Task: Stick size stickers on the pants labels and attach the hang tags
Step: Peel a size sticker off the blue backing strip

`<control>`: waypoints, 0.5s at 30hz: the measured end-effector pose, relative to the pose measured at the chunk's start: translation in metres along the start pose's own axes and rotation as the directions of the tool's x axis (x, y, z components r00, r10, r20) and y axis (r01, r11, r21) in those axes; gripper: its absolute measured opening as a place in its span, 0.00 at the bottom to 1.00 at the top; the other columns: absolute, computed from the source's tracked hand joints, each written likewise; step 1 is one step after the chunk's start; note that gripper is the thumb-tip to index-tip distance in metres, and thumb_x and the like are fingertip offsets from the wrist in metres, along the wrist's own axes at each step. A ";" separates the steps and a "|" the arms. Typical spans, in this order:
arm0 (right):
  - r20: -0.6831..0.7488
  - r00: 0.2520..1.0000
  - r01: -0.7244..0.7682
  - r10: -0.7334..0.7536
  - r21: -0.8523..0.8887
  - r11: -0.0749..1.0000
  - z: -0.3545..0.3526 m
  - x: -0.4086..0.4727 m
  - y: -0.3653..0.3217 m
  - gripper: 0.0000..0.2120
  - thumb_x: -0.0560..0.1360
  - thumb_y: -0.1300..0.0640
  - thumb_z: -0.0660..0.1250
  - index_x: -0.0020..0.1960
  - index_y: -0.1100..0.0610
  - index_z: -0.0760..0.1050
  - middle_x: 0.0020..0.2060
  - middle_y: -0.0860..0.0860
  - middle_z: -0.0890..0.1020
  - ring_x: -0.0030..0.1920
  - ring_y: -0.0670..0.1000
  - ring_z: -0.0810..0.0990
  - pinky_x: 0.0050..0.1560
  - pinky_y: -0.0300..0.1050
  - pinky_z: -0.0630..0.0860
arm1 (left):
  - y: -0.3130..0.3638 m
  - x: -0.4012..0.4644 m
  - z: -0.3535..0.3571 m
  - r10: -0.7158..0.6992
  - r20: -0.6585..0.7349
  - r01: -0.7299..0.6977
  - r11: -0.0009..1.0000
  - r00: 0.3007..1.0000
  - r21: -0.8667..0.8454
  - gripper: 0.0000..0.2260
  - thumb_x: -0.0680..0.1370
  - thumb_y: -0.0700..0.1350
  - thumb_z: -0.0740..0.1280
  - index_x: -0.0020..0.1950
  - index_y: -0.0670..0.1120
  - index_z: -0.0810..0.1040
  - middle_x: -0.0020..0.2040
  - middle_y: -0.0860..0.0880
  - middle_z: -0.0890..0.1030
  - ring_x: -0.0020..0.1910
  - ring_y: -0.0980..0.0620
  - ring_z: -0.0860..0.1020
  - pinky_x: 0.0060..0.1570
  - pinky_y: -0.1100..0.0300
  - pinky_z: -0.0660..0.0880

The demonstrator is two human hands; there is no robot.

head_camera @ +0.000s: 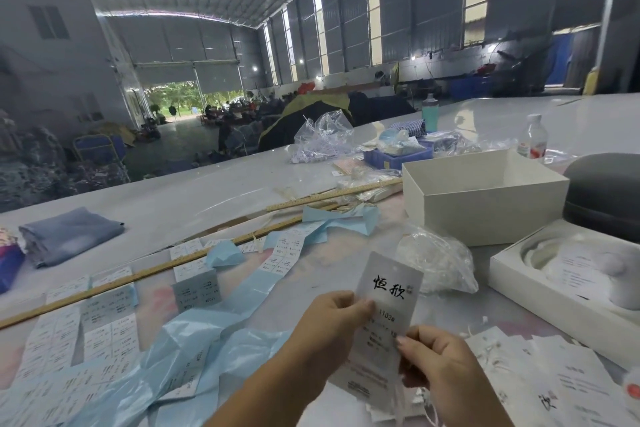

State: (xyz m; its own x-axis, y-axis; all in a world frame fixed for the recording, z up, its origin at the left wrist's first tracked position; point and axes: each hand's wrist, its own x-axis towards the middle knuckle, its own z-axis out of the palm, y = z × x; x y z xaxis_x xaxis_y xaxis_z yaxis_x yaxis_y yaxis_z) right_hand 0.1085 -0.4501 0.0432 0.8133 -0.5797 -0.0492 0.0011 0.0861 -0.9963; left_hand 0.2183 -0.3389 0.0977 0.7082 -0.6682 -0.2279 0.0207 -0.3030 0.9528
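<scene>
Hang tag (pixel 384 319), lower centre of frame, above the counter (pixel 207 191): pinched by left hand (pixel 332 319) at its left edge and right hand (pixel 429 357) lower right, apparently pressing a size sticker; next, threading, with folded denim (pixel 69 234) far left.

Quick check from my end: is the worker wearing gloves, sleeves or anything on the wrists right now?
No. The left hand and right hand are bare, with no gloves, and no rings or watch show. Both forearms are uncovered as far as the frame shows; no sleeve reaches into view.
</scene>
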 end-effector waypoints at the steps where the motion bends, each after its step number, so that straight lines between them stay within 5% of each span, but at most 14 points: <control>1: 0.006 1.000 0.008 -0.008 0.009 1.000 0.000 -0.003 -0.002 0.12 0.77 0.64 0.67 0.36 0.58 0.84 0.28 0.56 0.81 0.29 0.50 0.76 0.35 0.44 0.74 | 0.002 -0.003 -0.002 -0.007 0.004 0.007 1.000 1.000 -0.013 0.08 0.79 0.49 0.67 0.48 0.46 0.84 0.42 0.47 0.86 0.38 0.49 0.84 0.39 0.57 0.79; 9: 0.026 1.000 -0.011 0.008 0.107 0.994 0.001 -0.030 -0.020 0.14 0.73 0.74 0.65 0.36 0.61 0.83 0.31 0.60 0.81 0.28 0.54 0.77 0.35 0.48 0.77 | 0.015 -0.053 -0.027 -0.002 -0.020 0.000 0.998 1.000 -0.067 0.06 0.76 0.45 0.71 0.50 0.47 0.85 0.44 0.47 0.86 0.38 0.50 0.84 0.42 0.53 0.77; 12: 0.025 0.999 -0.038 0.034 0.169 0.985 0.004 -0.042 -0.030 0.14 0.71 0.77 0.66 0.36 0.62 0.83 0.31 0.62 0.80 0.25 0.53 0.74 0.27 0.46 0.76 | 0.020 -0.077 -0.032 0.021 -0.005 -0.022 0.995 1.000 -0.102 0.07 0.77 0.40 0.70 0.53 0.45 0.84 0.48 0.46 0.86 0.45 0.46 0.84 0.54 0.43 0.78; 15: 0.052 0.998 -0.054 0.044 0.225 0.973 0.008 -0.056 -0.045 0.13 0.72 0.76 0.65 0.34 0.64 0.82 0.30 0.62 0.79 0.22 0.52 0.71 0.23 0.44 0.74 | 0.020 -0.105 -0.039 0.011 0.006 -0.010 0.991 1.000 -0.137 0.08 0.77 0.40 0.70 0.55 0.46 0.84 0.50 0.45 0.86 0.48 0.44 0.84 0.52 0.44 0.79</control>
State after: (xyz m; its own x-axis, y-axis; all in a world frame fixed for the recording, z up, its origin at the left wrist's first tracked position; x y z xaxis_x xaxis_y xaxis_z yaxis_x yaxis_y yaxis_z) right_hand 0.0669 -0.4150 0.0918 0.8418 -0.5323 -0.0890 0.0876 0.2974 -0.9507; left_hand 0.1716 -0.2487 0.1487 0.7042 -0.6756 -0.2185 0.1099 -0.2003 0.9735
